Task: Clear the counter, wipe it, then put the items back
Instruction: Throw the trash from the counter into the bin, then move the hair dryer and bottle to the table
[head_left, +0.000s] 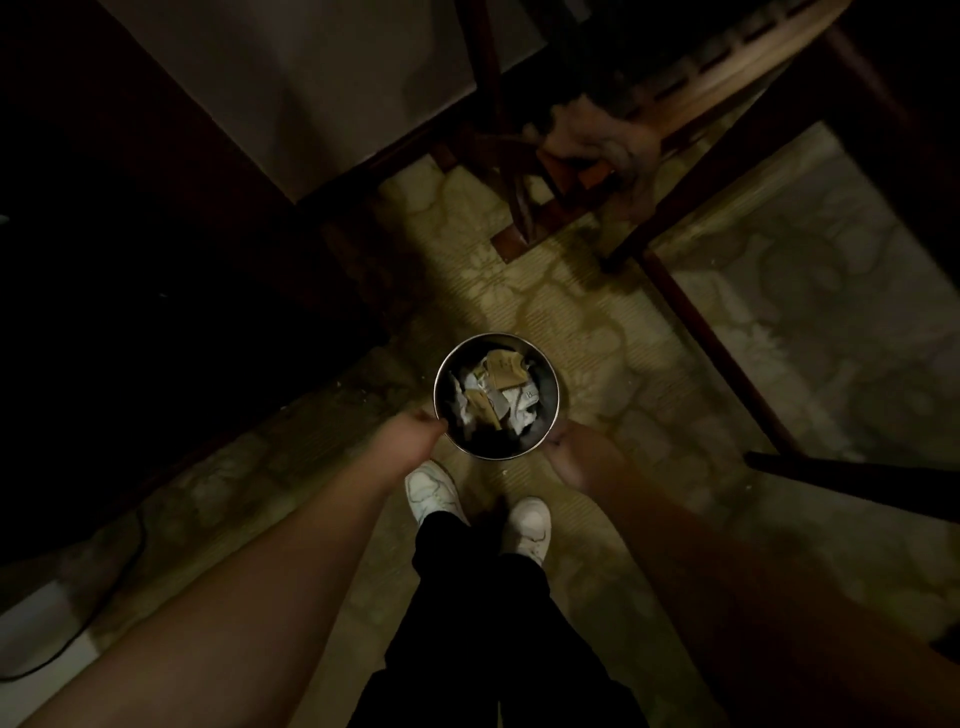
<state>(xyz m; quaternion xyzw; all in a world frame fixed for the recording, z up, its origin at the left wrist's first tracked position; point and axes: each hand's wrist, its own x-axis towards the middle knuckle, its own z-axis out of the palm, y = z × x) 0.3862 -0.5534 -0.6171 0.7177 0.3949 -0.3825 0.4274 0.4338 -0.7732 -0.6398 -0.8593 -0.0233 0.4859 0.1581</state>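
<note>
I look straight down in dim light at a round metal waste bin (555, 384) on the patterned carpet, just ahead of my white shoes. Crumpled white and brown paper scraps (497, 395) fill it. My left hand (415, 431) grips the bin's left rim with curled fingers. On the opposite side my right hand (571, 449) holds the bin's right wall; its fingers are hidden under the rim. No counter shows in this view.
A wooden chair (524, 171) with crossed legs stands ahead, cloth draped on it. A dark table frame (717, 332) runs along the right. Dark furniture (130, 260) fills the left, and a cable (104, 587) lies on the floor at lower left.
</note>
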